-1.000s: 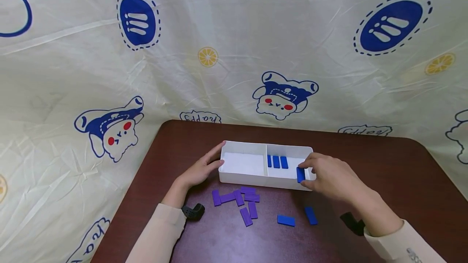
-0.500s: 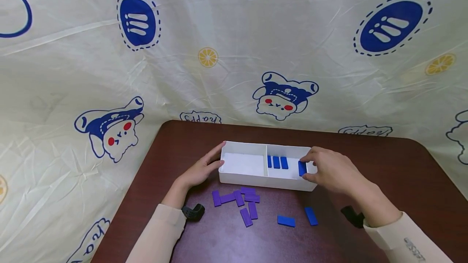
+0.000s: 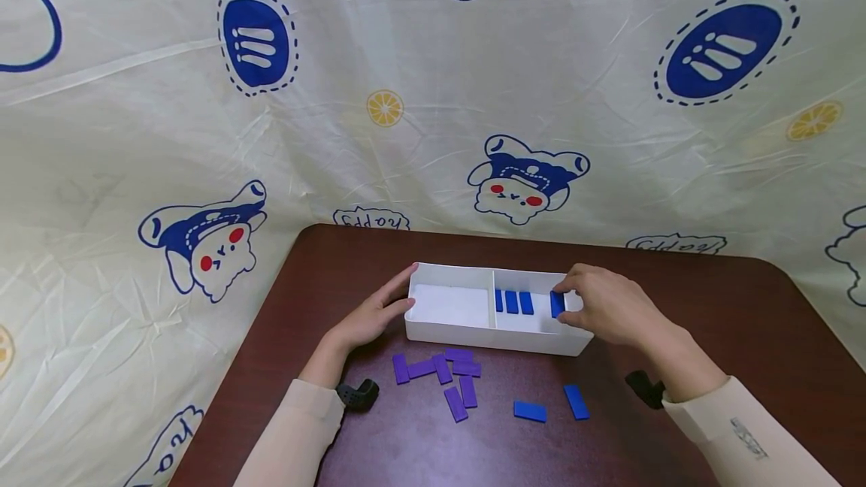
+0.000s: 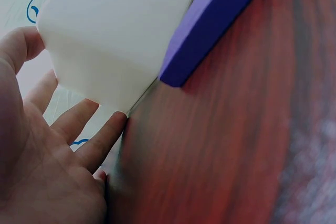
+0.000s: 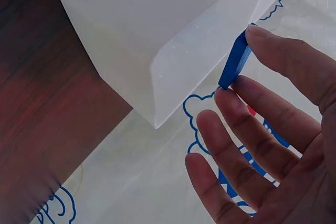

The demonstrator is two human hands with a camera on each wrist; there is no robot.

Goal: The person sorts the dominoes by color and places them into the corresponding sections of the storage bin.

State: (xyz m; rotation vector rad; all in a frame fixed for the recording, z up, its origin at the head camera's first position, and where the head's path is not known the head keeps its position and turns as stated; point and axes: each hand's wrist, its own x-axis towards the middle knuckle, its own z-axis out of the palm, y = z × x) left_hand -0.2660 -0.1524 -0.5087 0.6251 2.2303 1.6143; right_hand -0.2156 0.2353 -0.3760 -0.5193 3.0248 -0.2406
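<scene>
A white two-compartment box (image 3: 449, 331) stands on the table. My left hand (image 3: 365, 319) rests on its left end, fingers fairly straight against the wall, as the left wrist view also shows. Over the box's right compartment, my right hand (image 3: 612, 307) pinches a blue block (image 3: 557, 304) between thumb and fingertips. In the right wrist view that blue block (image 5: 236, 61) is held at its ends, above the box's rim. Several blue blocks (image 3: 512, 302) lie side by side near the divider in the right compartment. The left compartment shows only its white floor.
Several purple blocks (image 3: 442, 368) lie loosely in front of the box. Two more blue blocks, one lying crosswise (image 3: 530, 411) and one slanted (image 3: 576, 401), are on the brown table (image 3: 419, 457) nearer me. A patterned white sheet (image 3: 433, 164) hangs behind the table.
My right hand has moved the pinched blue block from the box's front right edge back over the right compartment. My left hand has stayed put.
</scene>
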